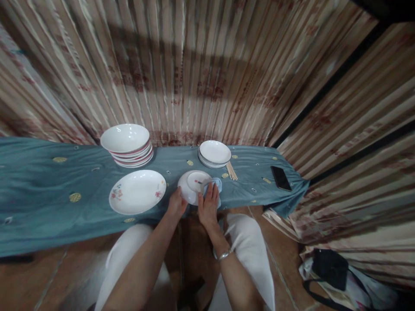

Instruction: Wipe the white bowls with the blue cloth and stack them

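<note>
My left hand point(177, 203) grips the near-left rim of a small white plate point(193, 183) that is tilted up off the teal cloth. My right hand point(208, 203) presses a light blue rag point(218, 185) against the plate's right side. To the left, a large white plate with flower marks point(137, 191) lies flat on the cloth.
A stack of white bowls with red rims point(127, 144) stands at the back left, a stack of small white plates point(214, 153) at the back centre, wooden chopsticks point(231, 171) beside it. A black phone point(280, 178) lies near the teal cloth's point(39, 190) right end. A black bag point(327, 268) sits on the floor at right.
</note>
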The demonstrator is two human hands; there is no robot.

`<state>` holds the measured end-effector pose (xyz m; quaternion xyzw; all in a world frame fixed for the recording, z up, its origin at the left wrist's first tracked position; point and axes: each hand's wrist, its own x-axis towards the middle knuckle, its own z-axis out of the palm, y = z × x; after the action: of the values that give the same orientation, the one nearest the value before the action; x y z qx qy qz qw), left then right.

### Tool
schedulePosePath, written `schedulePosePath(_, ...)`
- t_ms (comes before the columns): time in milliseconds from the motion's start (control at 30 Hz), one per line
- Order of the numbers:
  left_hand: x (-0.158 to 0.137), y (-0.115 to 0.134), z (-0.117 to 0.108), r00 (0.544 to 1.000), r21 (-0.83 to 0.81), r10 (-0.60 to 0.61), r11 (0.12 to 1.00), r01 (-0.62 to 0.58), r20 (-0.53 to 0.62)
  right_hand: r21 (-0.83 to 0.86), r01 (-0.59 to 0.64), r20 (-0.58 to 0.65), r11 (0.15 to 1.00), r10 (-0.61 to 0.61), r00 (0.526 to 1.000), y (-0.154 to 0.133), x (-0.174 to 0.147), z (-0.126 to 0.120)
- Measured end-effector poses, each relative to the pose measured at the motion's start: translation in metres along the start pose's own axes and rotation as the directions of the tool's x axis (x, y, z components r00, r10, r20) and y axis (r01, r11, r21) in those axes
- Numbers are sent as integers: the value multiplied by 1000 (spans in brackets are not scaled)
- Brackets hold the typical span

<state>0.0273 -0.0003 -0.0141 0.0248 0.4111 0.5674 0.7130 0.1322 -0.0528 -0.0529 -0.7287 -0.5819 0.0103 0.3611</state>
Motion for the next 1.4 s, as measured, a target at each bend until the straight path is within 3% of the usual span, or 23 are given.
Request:
schedulePosePath(333,-4,0,3,1000,-23,0,1000,0,3,17,-8,2,1000,8,1000,-10,-17,0)
schedulePosePath(700,-11,1,8,999,47,35,998,-33,-35,32,83,-59,996,-81,995,-16,-34,1)
schedulePosePath(1100,-14,5,12,999,27,-14,1000,15,-51,1,175,-15,985,-175,984,-29,-58,-5)
schedulePosePath(1400,-18,8,13,993,52,-65,996,71,-101,-43,282,96,958,-277,956,-37,-62,-8)
